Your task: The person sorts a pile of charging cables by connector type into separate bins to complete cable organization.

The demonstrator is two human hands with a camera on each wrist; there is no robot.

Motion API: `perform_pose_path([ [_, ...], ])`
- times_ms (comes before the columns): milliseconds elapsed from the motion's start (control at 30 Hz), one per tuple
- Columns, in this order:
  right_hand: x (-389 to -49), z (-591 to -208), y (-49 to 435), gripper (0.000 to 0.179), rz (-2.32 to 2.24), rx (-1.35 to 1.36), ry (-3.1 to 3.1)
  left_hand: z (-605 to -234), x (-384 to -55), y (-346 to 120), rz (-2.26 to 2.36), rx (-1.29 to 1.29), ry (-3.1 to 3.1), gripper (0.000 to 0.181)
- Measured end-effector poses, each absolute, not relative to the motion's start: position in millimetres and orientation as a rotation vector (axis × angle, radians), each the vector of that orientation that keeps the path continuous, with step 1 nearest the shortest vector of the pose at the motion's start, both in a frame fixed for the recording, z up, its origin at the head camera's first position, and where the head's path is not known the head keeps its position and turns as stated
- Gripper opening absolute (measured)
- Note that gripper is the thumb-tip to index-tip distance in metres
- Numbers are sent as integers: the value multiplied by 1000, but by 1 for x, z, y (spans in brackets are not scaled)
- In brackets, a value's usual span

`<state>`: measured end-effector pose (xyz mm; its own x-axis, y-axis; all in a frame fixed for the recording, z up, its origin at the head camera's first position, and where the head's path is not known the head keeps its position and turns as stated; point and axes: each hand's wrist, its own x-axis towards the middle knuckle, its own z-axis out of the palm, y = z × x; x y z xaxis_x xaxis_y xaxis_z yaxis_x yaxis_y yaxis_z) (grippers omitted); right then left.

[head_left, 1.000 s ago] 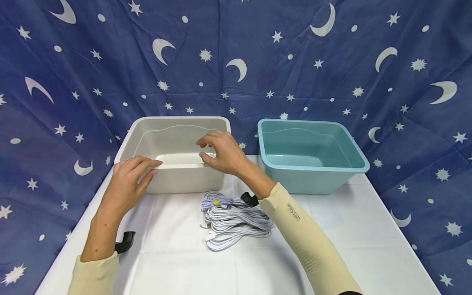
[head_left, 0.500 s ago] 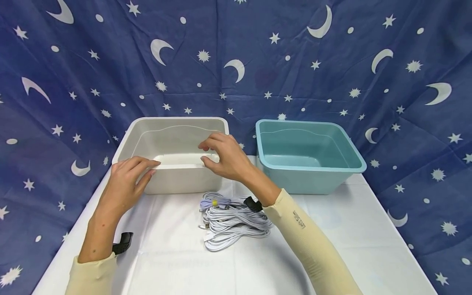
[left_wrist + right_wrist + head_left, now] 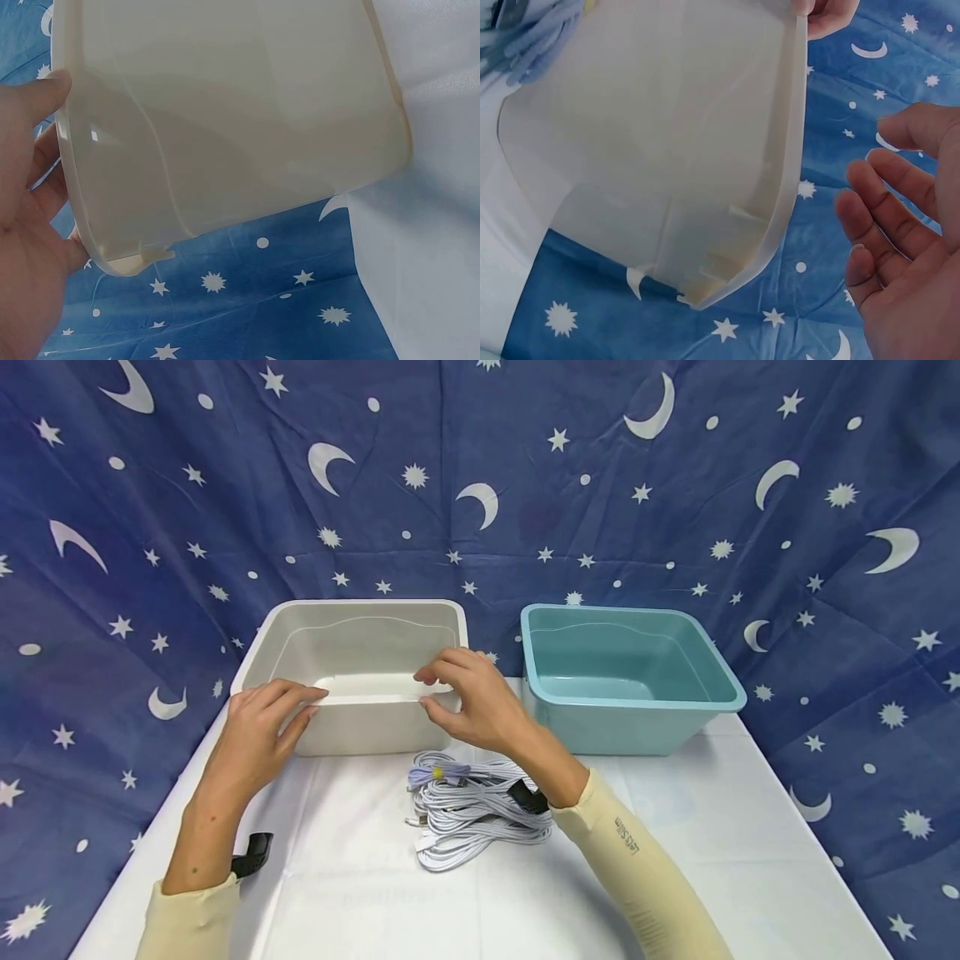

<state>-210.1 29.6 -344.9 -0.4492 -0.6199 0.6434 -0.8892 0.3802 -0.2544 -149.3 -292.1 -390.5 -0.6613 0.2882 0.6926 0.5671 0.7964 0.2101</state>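
Observation:
A light grey plastic bin (image 3: 375,731) stands at the left back of the table. My left hand (image 3: 258,739) holds its front rim near the left corner, the thumb outside and the fingers over the edge. In the left wrist view the thumb (image 3: 51,90) presses the rim's outer side. My right hand (image 3: 480,702) is by the bin's front right corner, fingers loosely bent and holding nothing. The right wrist view shows a gap between its fingertips (image 3: 851,206) and the rim. Below that hand lies a heap of white cables (image 3: 480,822), partly hidden by the right wrist.
A teal bin (image 3: 622,727) stands to the right of the grey one, its inside bare. One lavender cable (image 3: 457,770) with a yellow tie lies on top of the heap. A blue curtain (image 3: 637,543) with moons and stars hangs behind the white-covered table (image 3: 360,877).
My right hand has drawn back from over the grey bin, toward me and slightly to the right. The left hand keeps its hold on the rim.

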Motion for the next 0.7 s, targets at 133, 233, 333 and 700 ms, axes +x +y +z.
perform_pose_path([
  [133,-204,-348,32,17,823,1335,-2161,-391,-150,-292,-546,-633,-2321,27],
  [233,-198,-351,33,17,840,1350,-2150,-391,-149,-292,-552,-626,-2331,27],
  [333,-192,-355,33,18,841,1347,-2154,-392,-148,-291,-561,-620,-2336,27],
  [700,-176,-370,40,17,837,1331,-2208,-389,-148,-289,-554,-627,-2305,29],
])
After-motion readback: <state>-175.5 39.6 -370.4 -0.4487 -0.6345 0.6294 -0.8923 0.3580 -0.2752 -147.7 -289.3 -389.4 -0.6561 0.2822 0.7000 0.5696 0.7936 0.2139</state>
